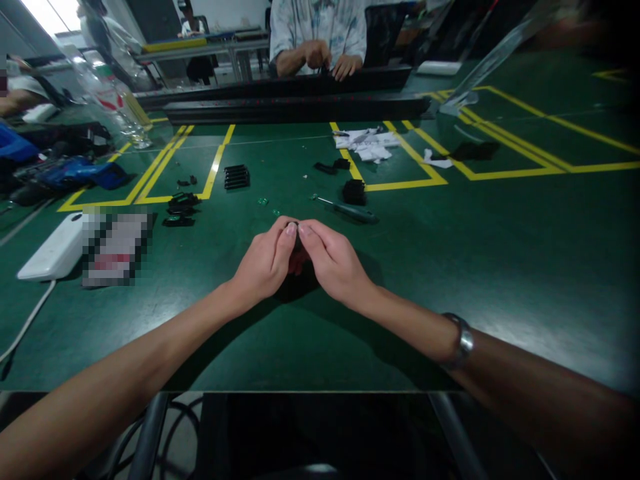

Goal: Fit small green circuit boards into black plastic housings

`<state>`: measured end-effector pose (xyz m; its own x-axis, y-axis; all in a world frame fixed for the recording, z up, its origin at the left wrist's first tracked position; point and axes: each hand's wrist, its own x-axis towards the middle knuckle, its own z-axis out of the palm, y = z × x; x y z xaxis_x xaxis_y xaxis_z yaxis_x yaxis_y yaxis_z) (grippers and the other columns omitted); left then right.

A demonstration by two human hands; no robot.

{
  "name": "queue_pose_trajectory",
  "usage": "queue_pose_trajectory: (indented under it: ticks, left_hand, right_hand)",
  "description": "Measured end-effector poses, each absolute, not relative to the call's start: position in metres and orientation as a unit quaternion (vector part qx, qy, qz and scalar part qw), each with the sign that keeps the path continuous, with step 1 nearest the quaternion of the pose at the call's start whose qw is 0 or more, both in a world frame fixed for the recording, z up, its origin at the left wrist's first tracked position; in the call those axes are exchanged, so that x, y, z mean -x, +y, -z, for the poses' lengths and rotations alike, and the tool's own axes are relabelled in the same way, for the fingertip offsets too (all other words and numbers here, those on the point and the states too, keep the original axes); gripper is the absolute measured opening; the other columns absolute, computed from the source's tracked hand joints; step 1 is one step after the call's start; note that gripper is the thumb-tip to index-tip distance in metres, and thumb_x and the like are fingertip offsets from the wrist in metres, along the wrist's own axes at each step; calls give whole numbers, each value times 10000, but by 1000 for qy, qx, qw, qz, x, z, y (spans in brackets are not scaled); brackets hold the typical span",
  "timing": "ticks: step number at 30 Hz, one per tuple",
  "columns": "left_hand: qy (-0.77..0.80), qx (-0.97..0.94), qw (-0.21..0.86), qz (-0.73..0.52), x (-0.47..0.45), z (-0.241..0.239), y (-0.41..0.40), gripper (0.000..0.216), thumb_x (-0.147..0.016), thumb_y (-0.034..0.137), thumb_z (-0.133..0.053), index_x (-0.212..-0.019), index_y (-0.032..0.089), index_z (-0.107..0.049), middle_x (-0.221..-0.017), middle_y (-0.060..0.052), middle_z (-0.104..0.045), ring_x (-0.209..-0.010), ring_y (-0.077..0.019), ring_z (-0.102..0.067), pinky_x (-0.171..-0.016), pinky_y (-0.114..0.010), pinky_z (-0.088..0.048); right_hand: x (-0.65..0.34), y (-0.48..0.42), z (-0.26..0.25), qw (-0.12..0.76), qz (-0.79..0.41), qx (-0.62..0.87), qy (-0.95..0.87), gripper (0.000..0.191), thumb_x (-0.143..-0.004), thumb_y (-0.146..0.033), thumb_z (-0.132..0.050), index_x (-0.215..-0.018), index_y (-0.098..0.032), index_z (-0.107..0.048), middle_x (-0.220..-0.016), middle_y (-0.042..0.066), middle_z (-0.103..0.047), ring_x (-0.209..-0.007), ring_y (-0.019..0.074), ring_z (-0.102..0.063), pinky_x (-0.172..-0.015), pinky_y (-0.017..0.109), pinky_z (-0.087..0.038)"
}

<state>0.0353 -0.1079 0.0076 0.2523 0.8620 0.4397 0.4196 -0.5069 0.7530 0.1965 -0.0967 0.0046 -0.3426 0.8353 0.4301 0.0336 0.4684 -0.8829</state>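
Both hands meet over the middle of the green table (320,353), thumbs side by side. My left hand (264,261) and my right hand (337,263) are closed around a small dark part (298,241), mostly hidden by the fingers, so its kind does not show. Just beyond the right hand lies a screwdriver (353,211) with a dark green handle, its shaft pointing left. A black block-shaped part (355,192) sits behind it. Further left are a ribbed black part (237,177) and several small black pieces (180,209). Tiny green bits (263,201) lie ahead of the hands.
At left are a white power strip (55,247) with a cord, a blurred-out flat object (117,250), a plastic bottle (117,100) and blue tools (80,173). Crumpled white paper (370,143) lies beyond. Long black bars (300,108) cross the far side, where another person (317,40) works.
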Motion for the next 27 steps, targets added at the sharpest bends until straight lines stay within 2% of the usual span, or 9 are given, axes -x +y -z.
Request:
queue_pose_trajectory:
  ticks: [8,15,27]
  left_hand:
    - [450,-753,192,-440,-37,-4,-109,389,-1132,438,-310,-1060,180,-591,-743,-7,-603,-626,-126,-539,-630,-303,-416]
    - [469,-762,147,-422,-37,-1,-109,434,-1129,461,-259,-1099,183,-591,-868,-64,-675,-796,-183,-633,-732,-344,-477]
    - [478,-763,142,-412,-38,-2,-106,451,-1129,460,-249,-1075,173,-593,-889,-79,-685,-777,-184,-630,-721,-347,-472]
  right_hand:
    - [-191,-103,-5,493,-407,316,-701,330,-1112,-402,-461,-1082,-172,-695,-850,20,-676,-731,152,-614,-690,304,-460]
    - [-186,-109,-5,500,-389,329,-700,300,-1119,-357,-437,-1126,-195,-690,-1004,59,-736,-867,182,-662,-802,317,-499]
    - [-180,-107,0,513,-347,340,-707,314,-1129,-336,-396,-1072,-187,-666,-983,75,-725,-883,197,-662,-832,342,-485]
